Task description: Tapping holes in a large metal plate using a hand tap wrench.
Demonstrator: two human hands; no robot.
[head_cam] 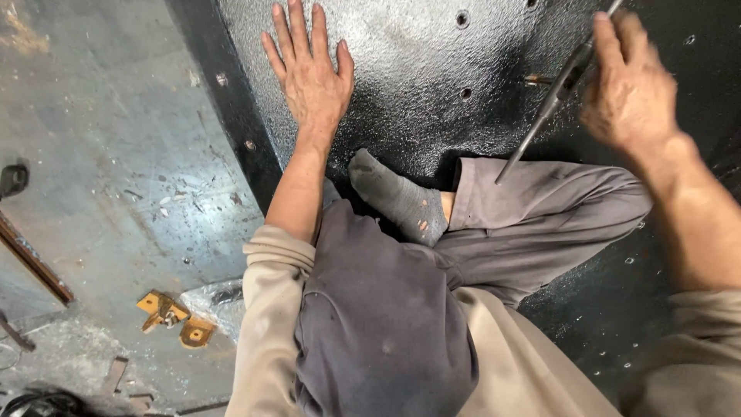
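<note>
Sitting cross-legged on a glossy black-painted metal plate (432, 54), seen from above. Pressing the left hand (309, 73) flat against the plate, palm down, fingers spread wide and pointing away from the body, holding nothing; forearm running straight back to a rolled-up beige sleeve (270, 255). Gripping a slim grey metal tool (549, 104) with the right hand (629, 89) at the upper right, fingers curled closed around its upper part, wrist bent, forearm coming in from the right edge. Slanting the tool's long shaft down and to the left, its lower end showing just above the grey trouser leg (540, 208); impossible to tell whether touching the cloth. Lying in the plate near the tool: small round holes (461, 18) and a short rusty stud (536, 79). Tucking a foot in a worn grey sock (401, 202) between the knees.

Lying well apart on the dusty grey floor (100, 154) at lower left: two small yellow-orange metal brackets (177, 316) beside a crumpled clear plastic wrap (216, 301); no readable labels or signs showing.
</note>
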